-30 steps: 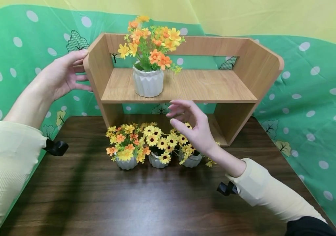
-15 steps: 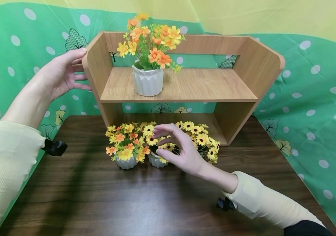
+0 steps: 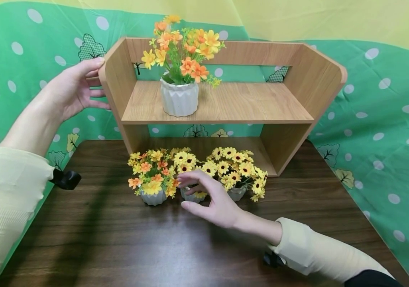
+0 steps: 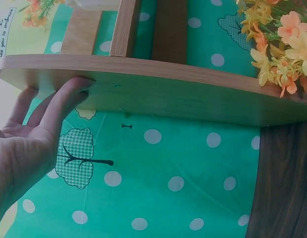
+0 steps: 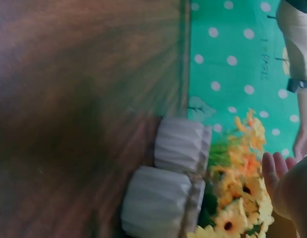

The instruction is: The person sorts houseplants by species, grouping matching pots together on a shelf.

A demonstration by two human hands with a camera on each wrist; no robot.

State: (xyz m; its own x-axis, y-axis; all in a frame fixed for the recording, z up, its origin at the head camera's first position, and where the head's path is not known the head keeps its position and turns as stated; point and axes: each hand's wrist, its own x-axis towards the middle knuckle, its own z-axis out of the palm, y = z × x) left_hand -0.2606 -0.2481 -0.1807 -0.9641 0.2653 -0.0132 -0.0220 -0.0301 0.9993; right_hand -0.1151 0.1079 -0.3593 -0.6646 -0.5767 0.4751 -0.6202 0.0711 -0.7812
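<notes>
Now your right hand [image 3: 213, 201] is hanging lower and farther left than a second ago, thumb apart from loosely curved fingers, grasping nothing. It is apparently bringing within reach the middle flowerpot [image 3: 192, 197], which is standing on the table [image 3: 136, 243] between two others. Your left hand [image 3: 77, 89] is still resting extended fingers against the shelf's [image 3: 226, 105] outer side.

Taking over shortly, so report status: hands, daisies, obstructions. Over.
Left hand touching wooden shelf. Right hand at middle potted daisies, contact unclear. Daisies upright on table; orange-flowered pot close alongside.
</notes>
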